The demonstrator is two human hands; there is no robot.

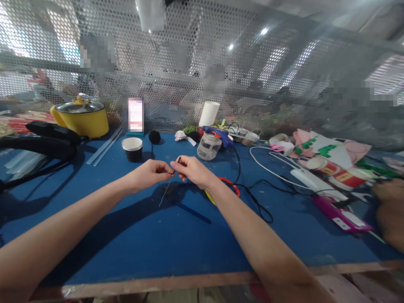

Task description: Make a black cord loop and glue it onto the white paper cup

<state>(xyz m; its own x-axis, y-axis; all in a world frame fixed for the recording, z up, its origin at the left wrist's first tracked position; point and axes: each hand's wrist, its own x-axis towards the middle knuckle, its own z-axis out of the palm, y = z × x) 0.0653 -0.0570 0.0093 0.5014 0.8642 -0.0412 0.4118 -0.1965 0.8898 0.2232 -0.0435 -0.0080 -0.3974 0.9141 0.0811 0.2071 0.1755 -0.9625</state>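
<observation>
My left hand and my right hand meet above the middle of the blue table, fingertips pinched almost together. Between them is a thin strand, like wire or thread, with a dark bit at the fingertips. Its loose end hangs down below my left fingers. Most of what the fingers pinch is hidden. Under my right forearm lies a red and yellow looped object, partly covered. A dark slim stick rests on the table below my hands.
Behind my hands stand a black-and-white cup, a black yarn ball, a clear jar and a blue glue gun. A yellow pot is at left. Cables, ribbon spools and a purple device occupy the right.
</observation>
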